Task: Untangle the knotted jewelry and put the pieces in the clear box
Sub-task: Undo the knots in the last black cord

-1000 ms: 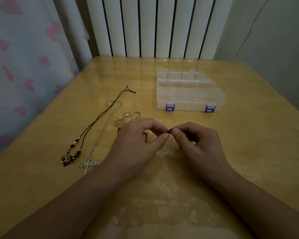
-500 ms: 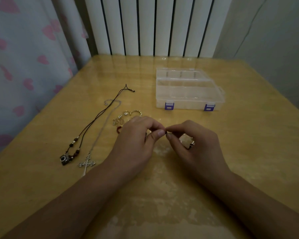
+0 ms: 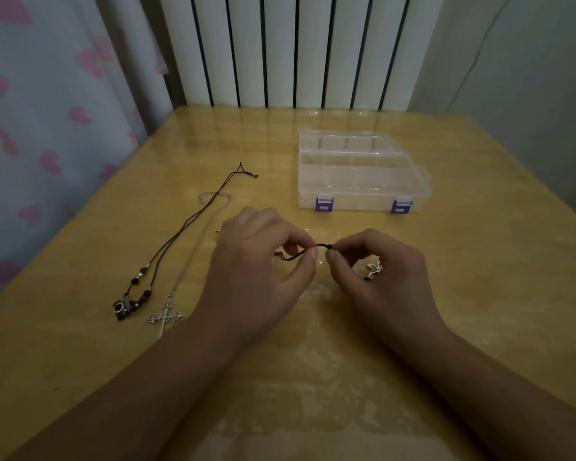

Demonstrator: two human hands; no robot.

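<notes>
mid-table (image 3: pixel 479 294) | left hand (image 3: pixel 256 271), right hand (image 3: pixel 383 277) pinch black cord (image 3: pixel 321 246); clear box (image 3: pixel 359 174) well beyond

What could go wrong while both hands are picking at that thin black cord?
Pulling apart could tighten the knot in the thin black cord pinched between the left hand and right hand. The small silver charm by the right hand might snag or swing. The clear plastic box looks latched shut by its purple clasps, so a hand must let go to open it.
</notes>
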